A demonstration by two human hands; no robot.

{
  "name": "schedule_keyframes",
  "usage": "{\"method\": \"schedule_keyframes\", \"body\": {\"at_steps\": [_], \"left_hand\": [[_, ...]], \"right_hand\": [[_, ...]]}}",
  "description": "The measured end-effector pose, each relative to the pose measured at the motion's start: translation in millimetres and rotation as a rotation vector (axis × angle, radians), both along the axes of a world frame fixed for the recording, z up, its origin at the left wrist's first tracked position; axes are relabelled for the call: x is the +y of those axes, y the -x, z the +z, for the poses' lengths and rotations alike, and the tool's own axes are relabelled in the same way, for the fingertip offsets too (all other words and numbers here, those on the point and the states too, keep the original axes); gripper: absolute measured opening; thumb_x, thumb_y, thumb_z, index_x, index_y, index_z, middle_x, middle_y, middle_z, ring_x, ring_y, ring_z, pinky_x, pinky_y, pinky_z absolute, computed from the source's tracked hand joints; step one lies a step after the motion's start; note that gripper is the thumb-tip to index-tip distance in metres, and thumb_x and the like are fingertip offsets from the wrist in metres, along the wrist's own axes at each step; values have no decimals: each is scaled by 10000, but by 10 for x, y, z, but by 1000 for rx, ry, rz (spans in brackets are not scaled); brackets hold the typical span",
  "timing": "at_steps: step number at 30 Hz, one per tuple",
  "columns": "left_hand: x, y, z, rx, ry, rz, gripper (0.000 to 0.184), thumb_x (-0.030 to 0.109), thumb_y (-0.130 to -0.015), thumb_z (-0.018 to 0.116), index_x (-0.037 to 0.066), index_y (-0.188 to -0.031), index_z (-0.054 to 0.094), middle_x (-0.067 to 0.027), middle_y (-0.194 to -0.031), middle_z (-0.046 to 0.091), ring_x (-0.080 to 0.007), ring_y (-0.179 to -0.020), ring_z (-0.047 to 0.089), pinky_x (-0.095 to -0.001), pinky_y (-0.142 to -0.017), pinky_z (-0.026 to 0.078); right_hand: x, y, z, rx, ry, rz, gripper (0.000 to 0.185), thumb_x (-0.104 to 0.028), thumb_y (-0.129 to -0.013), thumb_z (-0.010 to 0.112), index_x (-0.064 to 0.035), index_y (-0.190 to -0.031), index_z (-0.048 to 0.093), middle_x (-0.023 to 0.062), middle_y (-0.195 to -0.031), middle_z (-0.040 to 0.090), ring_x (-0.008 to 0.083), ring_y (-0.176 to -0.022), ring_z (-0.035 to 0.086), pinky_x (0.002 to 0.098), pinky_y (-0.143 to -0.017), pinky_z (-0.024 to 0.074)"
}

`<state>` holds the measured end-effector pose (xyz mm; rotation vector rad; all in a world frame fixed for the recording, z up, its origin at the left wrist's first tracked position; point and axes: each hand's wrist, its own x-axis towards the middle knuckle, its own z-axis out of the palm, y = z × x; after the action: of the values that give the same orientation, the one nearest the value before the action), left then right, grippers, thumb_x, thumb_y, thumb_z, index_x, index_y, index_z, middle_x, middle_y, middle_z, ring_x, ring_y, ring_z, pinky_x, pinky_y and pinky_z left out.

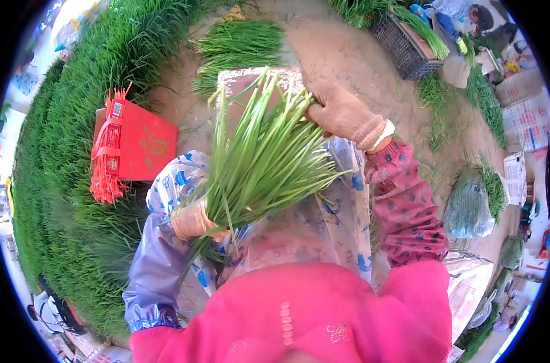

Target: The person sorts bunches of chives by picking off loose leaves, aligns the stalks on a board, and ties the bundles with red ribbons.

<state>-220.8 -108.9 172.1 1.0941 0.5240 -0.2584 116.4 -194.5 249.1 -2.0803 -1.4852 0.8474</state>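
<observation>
A thick bunch of green chives (269, 157) lies over my lap, with its paler stalk ends toward the top and loose leaves fanning to the right. My left hand (193, 219), in a light glove below a shiny purple sleeve cover, is closed around the lower left of the bunch. My right hand (344, 112), in a brown knit glove, is at the upper right with its thumb against stalks at the edge; its other fingers are partly hidden. Behind the bunch is a flat board (260, 74) with a worn whitish rim.
Left of me is a red box (151, 144) with a bundle of red ties (108, 151). A heap of chives (241, 48) lies on the ground ahead; a long bank of greens (63, 181) lines the left. A dark crate (402, 45) and a plastic-wrapped bundle (470, 206) are right.
</observation>
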Motion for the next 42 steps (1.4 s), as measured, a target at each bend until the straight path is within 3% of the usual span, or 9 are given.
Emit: {"method": "schedule_keyframes", "body": {"at_steps": [4,6,12,18,28,30,33,37,42], "left_hand": [[53,7,-19,-170,-324,-168,230,147,-890,670,56,-1090,606,-28,-635,549,-133,-488,496,-291,-431,363],[94,105,-110,-107,-298,-189,205,183,-899,664,59,-1055,613,-30,-629,553,-134,-486,503,-290,-432,367],[145,-33,100,-26,-458,-309,110,133,-775,693,74,-836,623,-26,-639,608,-147,-556,574,-320,-496,447],[121,-87,177,-84,-417,-283,131,88,-798,669,60,-921,631,-46,-730,642,-166,-610,596,-319,-542,480],[102,199,-26,-119,-405,-313,352,73,-758,653,21,-1104,615,-142,-1026,635,-333,-921,613,-389,-816,499],[95,188,5,-149,-421,-222,244,79,-778,685,42,-1006,607,-52,-812,599,-195,-698,573,-323,-591,450],[176,226,-79,-275,-663,-314,255,65,-758,676,37,-1003,612,-75,-880,600,-236,-758,582,-346,-644,466],[242,147,-155,-487,-924,-460,305,36,-753,637,17,-1056,610,-141,-1050,610,-327,-923,601,-392,-802,503],[190,77,-8,-496,-946,-403,308,40,-772,627,14,-1079,603,-147,-1057,610,-332,-939,601,-397,-814,501]], "right_hand": [[-54,-305,-81,-26,113,-289,236,-149,-892,526,-34,-1079,612,157,-794,628,251,-726,636,394,-678,504],[-132,-845,-337,-745,-286,-135,225,-164,-910,533,-41,-1081,615,134,-790,631,245,-728,637,362,-685,512],[-68,-294,360,-21,-261,-56,267,-242,-888,620,-37,-1060,632,139,-868,629,235,-785,633,317,-713,507],[243,214,112,-268,70,265,484,-443,-832,639,-44,-1107,652,195,-1125,644,338,-1046,627,450,-904,478],[51,-833,-441,-758,63,-174,242,-208,-877,553,-58,-1037,657,200,-927,671,350,-912,649,436,-817,508],[-50,-1147,-400,-767,193,-239,303,-233,-880,567,-65,-1121,638,206,-972,669,344,-956,645,424,-837,505],[-268,-1113,-258,-644,166,-323,615,-237,-879,605,-76,-1428,381,223,-1172,621,307,-1129,595,334,-934,464],[-247,-712,-167,443,-54,75,670,-99,-814,682,-32,-1416,397,122,-1210,587,192,-1067,577,285,-920,462],[-175,-97,-68,289,-6,146,583,-178,-788,712,-20,-1308,503,123,-1075,644,190,-968,599,289,-872,472]]}}
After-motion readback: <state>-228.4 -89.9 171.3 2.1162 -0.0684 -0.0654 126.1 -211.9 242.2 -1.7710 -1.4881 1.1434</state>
